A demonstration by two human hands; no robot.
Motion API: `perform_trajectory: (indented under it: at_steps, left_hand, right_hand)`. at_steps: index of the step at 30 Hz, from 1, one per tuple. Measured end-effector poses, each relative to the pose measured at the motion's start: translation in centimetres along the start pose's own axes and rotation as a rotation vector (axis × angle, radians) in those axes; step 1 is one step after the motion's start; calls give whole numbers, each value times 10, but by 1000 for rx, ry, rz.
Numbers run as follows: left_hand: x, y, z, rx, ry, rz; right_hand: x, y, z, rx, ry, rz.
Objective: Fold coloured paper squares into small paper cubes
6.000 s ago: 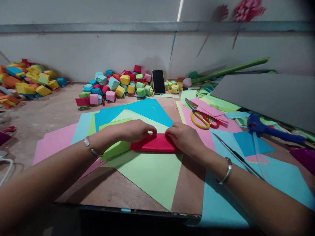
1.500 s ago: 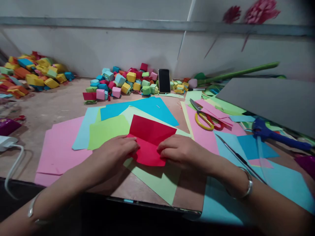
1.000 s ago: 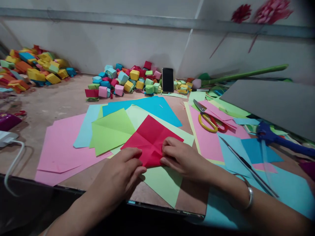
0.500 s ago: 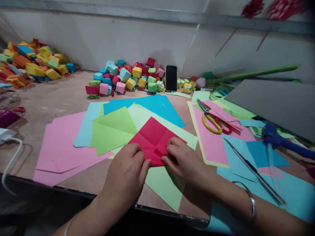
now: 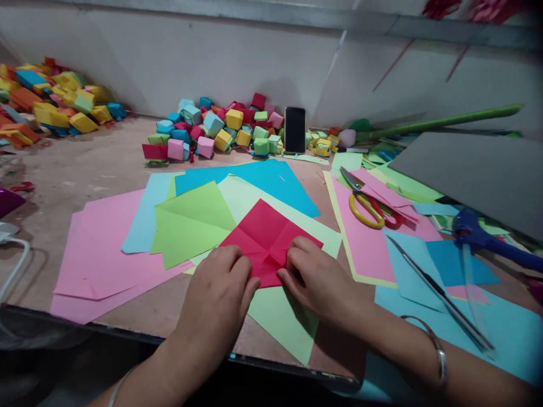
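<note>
A creased red paper sheet lies in front of me, its near edge folded up. My left hand is closed on the sheet's left side, thumb at the near fold. Opposite it, my right hand pinches the right side, fingers curled over the paper. Parts of the sheet are hidden under both hands. Beneath it is a pale green sheet, and a lime green creased sheet lies just to the left.
Folded paper cubes are heaped by the wall around an upright phone. On the right lie scissors, a long slim blade and a blue glue gun. Pink sheets spread leftward near the table edge.
The view has shifted slightly. Both hands stay in nearly the same place on the red paper sheet, and its folds look the same.
</note>
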State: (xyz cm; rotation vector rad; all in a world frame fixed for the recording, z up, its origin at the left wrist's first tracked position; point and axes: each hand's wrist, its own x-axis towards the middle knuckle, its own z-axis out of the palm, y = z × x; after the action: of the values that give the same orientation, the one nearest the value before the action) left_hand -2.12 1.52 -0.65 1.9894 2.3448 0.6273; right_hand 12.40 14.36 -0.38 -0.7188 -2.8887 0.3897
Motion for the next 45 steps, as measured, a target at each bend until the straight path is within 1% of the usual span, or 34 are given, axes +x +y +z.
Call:
perform_trajectory:
  at_steps: [3, 6, 8, 11, 12, 13, 15, 18, 25, 28, 30, 33, 36, 39, 41, 45]
  left_hand:
    - [-1, -1, 1, 13, 15, 53]
    - [-2, -4, 4, 42, 20, 111]
    - [-2, -6, 5, 61, 0, 125]
    - [-1, -8, 5, 78, -3, 139]
    - [-1, -9, 4, 78, 1, 147]
    - [0, -9, 3, 78, 5, 154]
    - [0, -10, 3, 79, 7, 162]
    - [1, -9, 3, 81, -6, 172]
    - [-1, -7, 6, 75, -14, 209]
    - [-1, -7, 5, 71, -3, 208]
    - [0, -6, 4, 72, -10, 202]
    - [1, -4, 2, 75, -47, 198]
    - [1, -7, 3, 47, -38, 214]
    - [0, -11, 5, 18, 8, 226]
    - [0, -13, 6, 12, 21, 223]
    - [0, -13, 6, -15, 5, 232]
  right_hand:
    - [-1, 0, 3, -54, 49, 12]
    - [-3, -3, 4, -144, 101, -23]
    - [-8, -9, 2, -254, 126, -120]
    - [-20, -21, 0, -441, 153, -357]
    - [-25, -24, 0, -491, 158, -400]
    - [-29, -28, 0, -535, 160, -407]
    - [-37, -33, 1, -626, 137, -358]
    - [-43, -37, 1, -748, 75, -306]
    - [-52, -40, 0, -884, -30, -280]
    - [-54, -42, -7, -859, -25, -215]
    - [-52, -44, -11, -775, 49, -207]
    - [-49, -46, -6, -634, 152, -313]
    - [-46, -43, 8, -531, 157, -396]
    - [-45, -42, 15, -545, 123, -391]
    - [-47, -43, 12, -598, 107, -366]
    - [-53, -47, 2, -697, 106, -327]
